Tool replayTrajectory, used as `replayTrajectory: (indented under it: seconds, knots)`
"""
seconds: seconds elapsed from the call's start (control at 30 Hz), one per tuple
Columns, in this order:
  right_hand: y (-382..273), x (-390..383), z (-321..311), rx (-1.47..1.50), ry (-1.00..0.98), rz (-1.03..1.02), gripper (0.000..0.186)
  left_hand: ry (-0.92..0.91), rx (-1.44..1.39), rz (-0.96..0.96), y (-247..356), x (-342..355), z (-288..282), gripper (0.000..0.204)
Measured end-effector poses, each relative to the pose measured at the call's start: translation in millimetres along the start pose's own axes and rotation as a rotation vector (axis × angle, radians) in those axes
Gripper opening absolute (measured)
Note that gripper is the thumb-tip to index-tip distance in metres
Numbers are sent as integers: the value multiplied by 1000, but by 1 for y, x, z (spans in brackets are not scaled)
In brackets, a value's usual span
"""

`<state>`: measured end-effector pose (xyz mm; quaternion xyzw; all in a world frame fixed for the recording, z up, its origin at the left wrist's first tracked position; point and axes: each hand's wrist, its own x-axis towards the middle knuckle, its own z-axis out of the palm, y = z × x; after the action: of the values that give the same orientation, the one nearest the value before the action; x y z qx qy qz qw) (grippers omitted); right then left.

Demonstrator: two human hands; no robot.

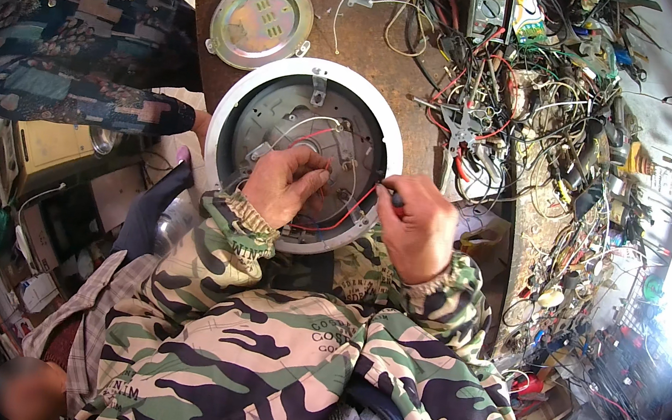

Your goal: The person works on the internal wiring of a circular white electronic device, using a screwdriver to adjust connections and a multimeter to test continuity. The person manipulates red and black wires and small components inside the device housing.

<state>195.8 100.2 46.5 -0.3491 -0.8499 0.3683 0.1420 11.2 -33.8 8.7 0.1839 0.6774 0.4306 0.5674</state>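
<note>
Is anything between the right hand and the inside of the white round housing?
Nothing visible blocks the right hand: the red wire runs from its fingertips into the white round housing. Farther left, the left hand is over the interior and hides part of it.

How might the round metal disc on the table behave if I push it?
The disc will probably stay rigid, given its stepped, metallic-looking surface. It should slide rather than roll, since it lies flat. Its tabs might catch, as they protrude at the edge.
</note>
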Motion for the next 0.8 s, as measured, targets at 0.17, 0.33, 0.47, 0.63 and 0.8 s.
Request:
replayTrajectory:
  seconds: [0.17,0.33,0.47,0.63,0.8]
  knots:
    - [-18,5,21,-361,-112,-143,14,16,-14,22,-5,-3,1,19]
    - [-14,7,39,-525,-196,-232,10,47,-36,46,-4,-5,1,19]
    - [-18,11,41,-616,-283,-220,9,113,47,103,-7,-9,3,18]
    - [-25,17,38,-631,-318,-195,6,167,137,144,0,-11,7,15]
    - [-23,18,42,-657,-333,-171,7,260,240,211,-3,-15,12,16]
